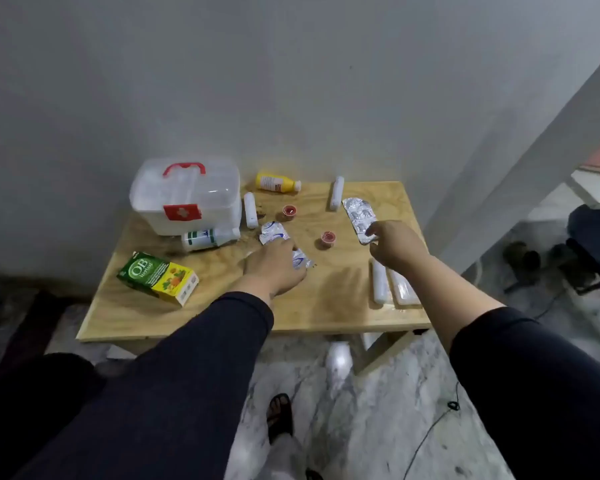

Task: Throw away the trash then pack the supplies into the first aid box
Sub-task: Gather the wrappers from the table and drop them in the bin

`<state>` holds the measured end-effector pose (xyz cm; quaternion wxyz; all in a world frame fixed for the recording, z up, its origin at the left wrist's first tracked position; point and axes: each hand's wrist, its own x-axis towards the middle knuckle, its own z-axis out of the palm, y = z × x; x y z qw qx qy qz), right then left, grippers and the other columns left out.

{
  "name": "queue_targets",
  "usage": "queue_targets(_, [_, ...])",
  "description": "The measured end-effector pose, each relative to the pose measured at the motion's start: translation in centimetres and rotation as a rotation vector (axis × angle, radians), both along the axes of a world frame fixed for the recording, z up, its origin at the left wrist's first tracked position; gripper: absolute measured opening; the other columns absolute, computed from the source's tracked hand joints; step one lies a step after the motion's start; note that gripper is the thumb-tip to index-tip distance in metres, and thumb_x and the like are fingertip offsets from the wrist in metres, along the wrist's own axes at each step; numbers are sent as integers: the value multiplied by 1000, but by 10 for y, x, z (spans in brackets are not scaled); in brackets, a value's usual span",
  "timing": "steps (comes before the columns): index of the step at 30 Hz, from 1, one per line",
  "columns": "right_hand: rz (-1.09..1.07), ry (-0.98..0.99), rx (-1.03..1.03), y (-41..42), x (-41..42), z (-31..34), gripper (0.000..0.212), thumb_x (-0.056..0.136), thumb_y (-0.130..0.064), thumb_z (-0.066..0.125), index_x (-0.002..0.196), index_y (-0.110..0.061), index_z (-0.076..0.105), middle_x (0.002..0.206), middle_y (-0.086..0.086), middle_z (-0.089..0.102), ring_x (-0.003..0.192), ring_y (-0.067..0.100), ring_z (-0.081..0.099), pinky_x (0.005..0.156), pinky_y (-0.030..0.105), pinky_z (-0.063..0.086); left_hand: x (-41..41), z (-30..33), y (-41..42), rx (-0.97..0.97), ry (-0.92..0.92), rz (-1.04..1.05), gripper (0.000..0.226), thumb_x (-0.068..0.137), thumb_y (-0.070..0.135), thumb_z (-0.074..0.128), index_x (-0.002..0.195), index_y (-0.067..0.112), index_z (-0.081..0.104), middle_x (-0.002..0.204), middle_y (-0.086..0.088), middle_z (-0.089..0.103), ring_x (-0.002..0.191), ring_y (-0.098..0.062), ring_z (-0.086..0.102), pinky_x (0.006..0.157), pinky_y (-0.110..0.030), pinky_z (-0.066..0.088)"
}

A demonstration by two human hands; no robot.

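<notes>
a wooden bench [326,306] is set against a grey wall. the first aid box [187,197], translucent white with a red handle and a red cross label, is stood closed at the far left corner of the bench. a white bottle [210,237] is laid on its side just in front of the box, and a yellow bottle [278,182] is laid on its side beyond it near the wall. a green and yellow carton [158,277] is placed near the left front edge. two small red cups [289,212] are seen near the middle, well apart from each other.

the left hand [274,266] is lowered palm down onto a crumpled white wrapper [274,233]; the grip appears to be closing on its near end, but the contact is hidden by the hand, so its state cannot be told. the right hand [394,244] is held over the near end of a silver blister strip [360,216], with the fingertips [371,232] touching it; the grip is loosely curled, and a grasp is not confirmed. two white wrapped rolls [380,282] are laid side by side near the right front edge.
</notes>
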<state>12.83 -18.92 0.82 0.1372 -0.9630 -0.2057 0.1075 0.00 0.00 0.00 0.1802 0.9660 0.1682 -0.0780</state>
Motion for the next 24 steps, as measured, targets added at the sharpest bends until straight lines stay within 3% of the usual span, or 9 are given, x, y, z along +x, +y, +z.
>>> queue_targets(6, [-75,19,-51,15,39,-36,35,85,-4,51,116,-12,64,123,13,62,114,33,57,88,38,50,31,-40,15,-5,76,-89,48,86,37,60,128,14,51,132,1,54,121,-23,54,82,-34,45])
queue_targets(8, [-57,6,-60,19,50,-45,30,87,-7,51,115,-9,63,121,13,61,113,34,56,87,38,49,38,-47,19,18,80,-122,48,85,35,61,127,14,50,136,1,51,122,-22,53,79,-33,43])
queue_targets(11, [-31,22,-58,23,61,-60,25,94,-18,49,113,-13,62,119,12,61,110,34,57,82,37,48,42,-54,19,50,79,-146,53,87,31,57,136,15,47,150,2,40,134,-18,43,88,-35,46])
queue_targets(16, [54,-105,-103,21,74,-68,24,89,-13,51,107,-15,66,108,10,67,104,32,57,66,31,42,48,-54,16,47,3,-95,43,94,29,51,135,18,52,149,6,45,131,-18,47,90,-36,47])
queue_targets(18, [86,-128,-122,19,78,-68,22,87,-14,53,104,-14,67,101,11,68,100,32,59,62,30,37,49,-53,14,55,-33,-46,35,97,27,48,130,21,57,142,7,52,124,-19,55,87,-36,48])
queue_targets(21, [99,-161,-123,13,82,-59,17,88,-17,51,96,-6,62,93,17,66,87,38,60,58,32,35,48,-47,7,96,-78,61,28,99,24,46,118,22,66,114,1,69,101,-28,65,71,-34,45])
queue_targets(24, [37,-209,3,7,87,-37,18,91,-15,46,98,-2,56,91,23,65,81,41,59,56,34,32,50,-31,1,126,-78,161,24,99,17,44,101,11,67,89,-12,67,77,-35,60,61,-33,40])
